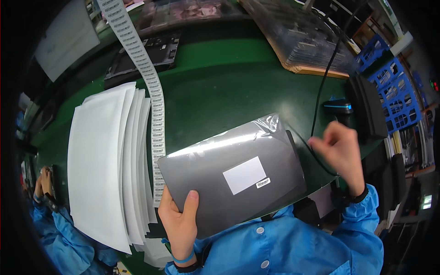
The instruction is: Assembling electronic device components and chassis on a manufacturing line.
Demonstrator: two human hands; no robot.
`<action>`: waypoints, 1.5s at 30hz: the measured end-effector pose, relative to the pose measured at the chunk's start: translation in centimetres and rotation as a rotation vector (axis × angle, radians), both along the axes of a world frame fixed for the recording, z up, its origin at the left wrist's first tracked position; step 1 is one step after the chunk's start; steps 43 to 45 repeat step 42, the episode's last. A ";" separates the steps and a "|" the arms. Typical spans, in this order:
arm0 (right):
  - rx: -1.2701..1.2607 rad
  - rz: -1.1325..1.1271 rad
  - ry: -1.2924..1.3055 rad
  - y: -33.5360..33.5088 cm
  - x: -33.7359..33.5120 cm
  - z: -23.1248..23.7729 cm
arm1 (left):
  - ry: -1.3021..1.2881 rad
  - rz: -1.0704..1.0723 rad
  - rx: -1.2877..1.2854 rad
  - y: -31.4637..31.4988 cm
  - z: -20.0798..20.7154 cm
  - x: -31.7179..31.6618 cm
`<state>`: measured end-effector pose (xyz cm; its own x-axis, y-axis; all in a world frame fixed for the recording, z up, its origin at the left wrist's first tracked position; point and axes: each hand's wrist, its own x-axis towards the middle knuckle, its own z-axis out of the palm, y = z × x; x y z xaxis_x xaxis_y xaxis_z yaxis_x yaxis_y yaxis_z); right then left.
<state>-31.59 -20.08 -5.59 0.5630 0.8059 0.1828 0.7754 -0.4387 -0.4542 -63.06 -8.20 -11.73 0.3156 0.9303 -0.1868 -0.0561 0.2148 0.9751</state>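
Note:
A flat grey panel (206,183), like a laptop lid, is tilted in front of me over the table's near edge. Clear, shiny film wrinkles at its far right corner. It bears a white rectangular label (244,175) and a small barcode sticker (263,183). My left hand (182,220) grips the panel's left near side, thumb on top and fingers beneath. To the right of the panel, apart from it, my right hand (341,149) is raised with its fingers curled together, slightly blurred; what they hold, if anything, cannot be made out.
A long strip of barcode labels (157,110) runs beside a stack of white sheets (98,160) at left. On the green table (206,96) lie a dark laptop part (160,52) and stacked clear trays (311,50). A black cable (322,87) hangs near a scanner (338,107). Another person's hand (45,181) shows far left.

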 end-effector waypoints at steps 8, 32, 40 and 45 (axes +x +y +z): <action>0.003 -0.377 0.567 -4.0 12.3 -2.3 | 0.048 -0.058 0.052 0.0 0.0 0.3; 0.203 0.303 1.140 -0.6 4.1 3.9 | -0.713 0.030 0.000 -2.0 -0.8 -2.2; 0.483 0.208 1.573 6.0 10.1 -3.9 | -0.151 0.022 0.098 -5.8 -4.1 -0.5; 0.469 0.227 1.760 7.5 10.9 -7.0 | -0.229 0.167 0.181 -5.9 -4.3 1.5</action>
